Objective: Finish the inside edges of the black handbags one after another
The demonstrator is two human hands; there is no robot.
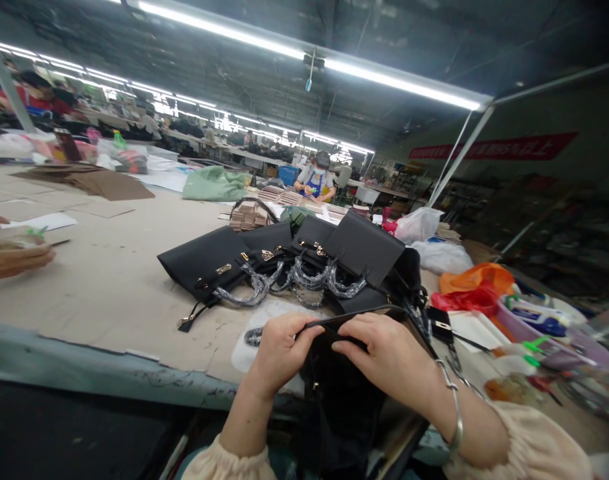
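Observation:
Both my hands pinch the upper edge of a black handbag [334,413] at the front edge of the table. My left hand [284,347] grips the edge between thumb and fingers. A short way to the right, my right hand [384,347] has its thumb and fingers closed on the same edge. The bag's dark inside shows below my fingers; its lower part runs out of view. Just beyond my hands lie several black handbags [204,257] with gold-coloured clasps and handles wrapped in clear plastic [249,288]. A white sheet [244,343] lies partly under my left hand.
Another person's hands [17,257] are at the far left. Brown flat pieces [94,181] and a green cloth [214,183] lie toward the back. On the right are orange and red plastic bags [477,277], a purple basin [574,340] and a green-capped bottle [517,363].

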